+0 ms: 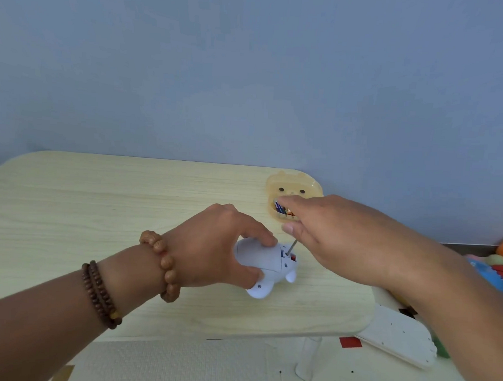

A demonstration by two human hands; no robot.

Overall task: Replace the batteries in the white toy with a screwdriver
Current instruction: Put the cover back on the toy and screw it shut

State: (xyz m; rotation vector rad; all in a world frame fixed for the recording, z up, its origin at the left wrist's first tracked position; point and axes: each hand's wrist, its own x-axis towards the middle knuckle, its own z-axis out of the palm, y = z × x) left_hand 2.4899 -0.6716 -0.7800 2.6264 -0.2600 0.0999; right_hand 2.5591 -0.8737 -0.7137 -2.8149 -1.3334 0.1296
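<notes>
Left hand [213, 246], frame centre, fingers and thumb clamped round white toy [263, 261] lying on table [99, 206]; screwdriver [292, 246] tip in toy's recess; right hand [337, 237] curled over its hidden handle; batteries [281, 210] in bear-shaped tray [291, 183] behind.

Small white toy [265, 264] underside up; screwdriver [291, 246] shaft tilted, tip in toy's screw recess; batteries [280, 209] beyond, partly hidden.
</notes>
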